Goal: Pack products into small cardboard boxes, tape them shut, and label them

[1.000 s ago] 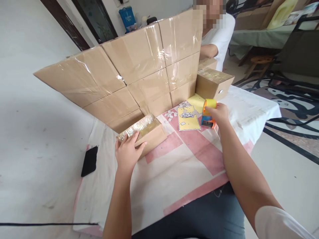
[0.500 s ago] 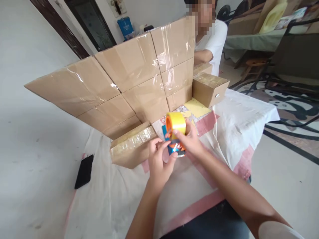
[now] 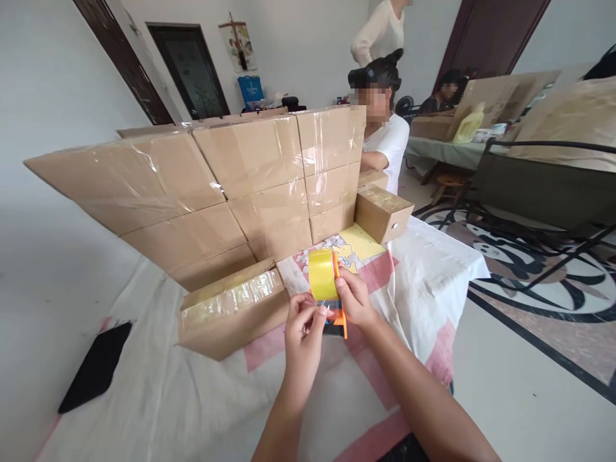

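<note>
Orange frames the tape dispenser (image 3: 328, 287), held up over the near part of the worktop (image 3: 192, 410), its long axis running away from the wearer and leaning slightly left at the far end. The yellow roll (image 3: 321, 273) sits at that far end, its rounded face turned back towards the wearer, while the dark end points at the wearer. The right grip (image 3: 355, 298) is closed around the dispenser's right side, so the roll lies just left of the thumb. The left grip (image 3: 303, 322) has thumb and fingertips bunched below the roll, touching the dispenser; whether they pinch any tape is too small to tell. Left of the hands rests a taped cardboard box (image 3: 233, 324), with a flat black object (image 3: 96, 367) nearer the worktop's left edge. Beyond the dispenser lie a yellow sheet (image 3: 363, 240), a tall cardboard panel (image 3: 267, 199), a second box (image 3: 384, 212) and a seated person in white (image 3: 395, 149).
</note>
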